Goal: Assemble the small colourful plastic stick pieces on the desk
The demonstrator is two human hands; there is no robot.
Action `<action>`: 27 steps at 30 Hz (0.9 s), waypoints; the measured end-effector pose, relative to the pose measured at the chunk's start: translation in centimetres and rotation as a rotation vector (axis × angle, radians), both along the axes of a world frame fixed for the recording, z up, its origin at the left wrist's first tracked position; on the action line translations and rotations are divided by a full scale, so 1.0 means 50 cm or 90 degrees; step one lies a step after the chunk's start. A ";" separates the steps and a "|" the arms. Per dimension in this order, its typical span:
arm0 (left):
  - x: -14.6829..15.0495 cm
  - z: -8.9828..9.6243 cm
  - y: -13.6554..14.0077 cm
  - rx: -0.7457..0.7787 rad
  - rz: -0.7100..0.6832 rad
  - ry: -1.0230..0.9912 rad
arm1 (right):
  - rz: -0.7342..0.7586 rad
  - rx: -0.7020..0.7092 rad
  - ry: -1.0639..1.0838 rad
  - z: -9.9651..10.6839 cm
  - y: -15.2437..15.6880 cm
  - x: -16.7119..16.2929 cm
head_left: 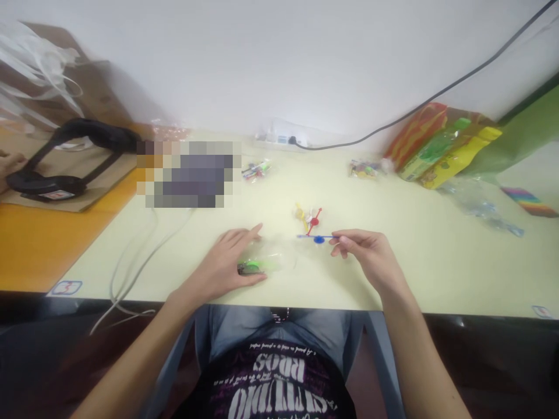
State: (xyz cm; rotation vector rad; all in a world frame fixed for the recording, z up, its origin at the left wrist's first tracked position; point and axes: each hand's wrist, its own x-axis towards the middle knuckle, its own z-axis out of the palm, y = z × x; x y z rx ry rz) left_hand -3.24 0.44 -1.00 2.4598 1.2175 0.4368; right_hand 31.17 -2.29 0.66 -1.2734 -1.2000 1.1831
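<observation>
My right hand (362, 250) pinches one end of a thin blue plastic stick (318, 238) with a round blue disc at its middle. Just beyond the stick, a small cluster of similar pieces lies on the table: a red one (315, 222) with an arrow-like tip, a yellow one (301, 216) and a white one. My left hand (222, 262) rests on the table with thumb and fingers spread around a clear plastic bag (273, 262). Green and dark pieces (251, 267) show inside the bag, partly hidden by that hand.
Small packets (257, 170) lie at the back, and another packet (367, 169) sits near snack bags (449, 151) on the right. A white power strip (279, 135) has a black cable. Left are a blurred-out device, white cables (116, 273), a black headband-like frame (72, 157) and another person's hand (9, 166).
</observation>
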 end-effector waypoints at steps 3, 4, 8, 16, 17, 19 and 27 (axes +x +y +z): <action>-0.001 0.000 -0.001 0.002 -0.002 0.002 | -0.004 -0.001 -0.011 0.003 -0.002 -0.004; -0.001 0.000 -0.001 0.004 -0.002 0.003 | -0.007 0.001 -0.015 0.004 -0.002 -0.005; -0.003 -0.001 -0.001 0.009 -0.002 0.005 | -0.010 -0.001 -0.025 0.007 -0.003 -0.006; -0.002 -0.004 0.001 0.010 -0.003 0.004 | 0.049 -0.018 -0.018 0.007 -0.005 -0.016; -0.002 -0.004 0.001 0.011 -0.002 0.004 | 0.055 -0.018 -0.021 0.007 -0.006 -0.019; -0.002 -0.003 0.001 0.010 -0.001 0.004 | 0.063 -0.022 -0.027 0.005 -0.007 -0.024; -0.001 0.000 0.000 0.009 -0.004 -0.002 | 0.077 -0.013 -0.074 -0.004 -0.008 -0.057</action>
